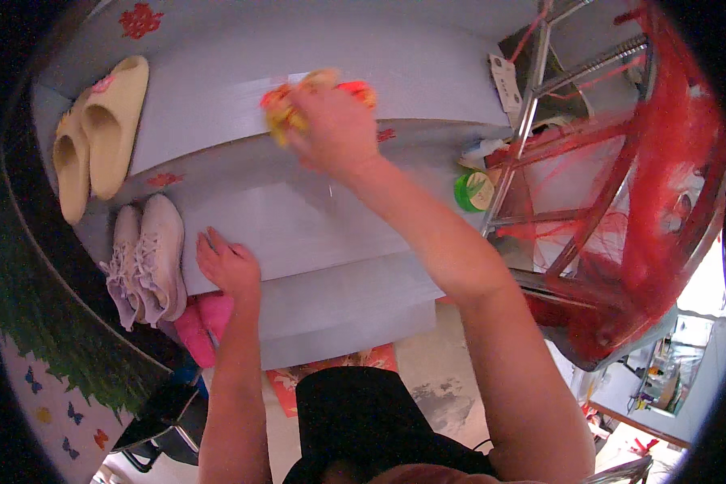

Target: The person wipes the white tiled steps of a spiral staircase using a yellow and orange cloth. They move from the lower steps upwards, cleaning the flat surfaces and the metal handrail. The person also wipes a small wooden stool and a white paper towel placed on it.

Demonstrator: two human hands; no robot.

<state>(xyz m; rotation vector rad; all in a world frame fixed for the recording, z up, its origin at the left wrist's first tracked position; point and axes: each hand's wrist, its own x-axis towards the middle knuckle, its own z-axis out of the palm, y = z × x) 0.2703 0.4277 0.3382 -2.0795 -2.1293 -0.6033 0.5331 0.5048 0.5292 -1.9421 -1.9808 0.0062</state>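
My right hand is closed around a crumpled red and yellow cloth, pressed near the front edge of the upper grey shelf; both look blurred. My left hand rests with its fingers spread on the lower grey shelf, holding nothing. Close to its left stands a pair of pale lace-up sneakers. A pair of beige slippers leans at the left end of the upper shelf. Pink footwear shows below my left hand, partly covered by my forearm.
A green round container lies at the lower shelf's right end. Beside it rises a metal rack with red netting. A white power strip is at the upper right. A red patterned mat lies on the floor below.
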